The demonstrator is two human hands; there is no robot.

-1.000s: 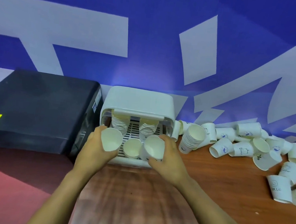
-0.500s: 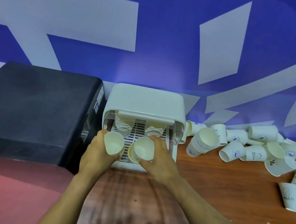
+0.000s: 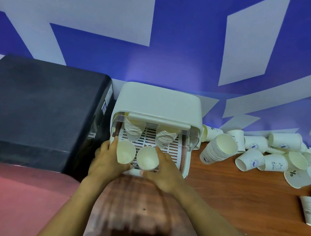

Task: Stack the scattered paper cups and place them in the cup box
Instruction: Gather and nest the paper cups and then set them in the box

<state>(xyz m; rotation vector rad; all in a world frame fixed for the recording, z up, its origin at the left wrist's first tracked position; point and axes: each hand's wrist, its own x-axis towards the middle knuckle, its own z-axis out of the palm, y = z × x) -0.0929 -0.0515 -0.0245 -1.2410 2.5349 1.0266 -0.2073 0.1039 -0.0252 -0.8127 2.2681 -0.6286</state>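
Filling the background behind the cup box [image 3: 158, 102] is a blue wall [image 3: 178, 43] with pale grey shapes. The wooden table [image 3: 228, 202] carries the cup box at its back edge, against that wall. Left of the cup box, touching or just beside it, sits a large black case [image 3: 36, 109] with a yellow label at its far left edge. The cup box itself is white with a rounded lid raised at the front, showing a slatted tray [image 3: 168, 148] inside. Two stacks of paper cups stand at the back of that tray, a left stack [image 3: 133, 129] and a right stack [image 3: 165, 136], both rim-down.

Right of the cup box, a lying stack of cups [image 3: 218, 151] rests on its side with its mouth facing the camera, and beyond it loose scattered cups [image 3: 273, 161] lie tumbled across the table.

At the cup box's front opening, the left hand [image 3: 106, 160] curls its fingers round a cup [image 3: 125, 151] tilted mouth-up, at the tray's front left. The right hand [image 3: 164, 170] grips a second cup [image 3: 147, 160] just beside the first, over the tray's front middle, thumb below and fingers over its right side.
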